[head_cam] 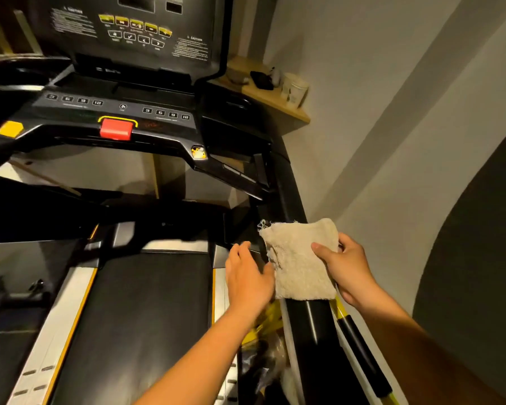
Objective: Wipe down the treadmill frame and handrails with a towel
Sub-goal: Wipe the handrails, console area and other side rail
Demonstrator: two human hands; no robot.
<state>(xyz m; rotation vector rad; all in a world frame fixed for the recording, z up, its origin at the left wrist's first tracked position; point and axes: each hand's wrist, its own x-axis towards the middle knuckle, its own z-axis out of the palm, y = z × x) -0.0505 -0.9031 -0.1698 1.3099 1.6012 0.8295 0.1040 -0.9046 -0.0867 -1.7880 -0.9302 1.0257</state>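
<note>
Head: right hand [345, 267] grips towel [298, 258] draped over handrail [310, 323] edge.

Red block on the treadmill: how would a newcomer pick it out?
Find the black treadmill console filling the upper left. On its front edge, below and between two rows of numbered keys, sits the red rectangular plastic block. It alone is red, capped by a yellow outline, unlike the yellow hexagonal button further left.

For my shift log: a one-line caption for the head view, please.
Right hand holds a beige towel over the right handrail; open left hand beside it.
</note>
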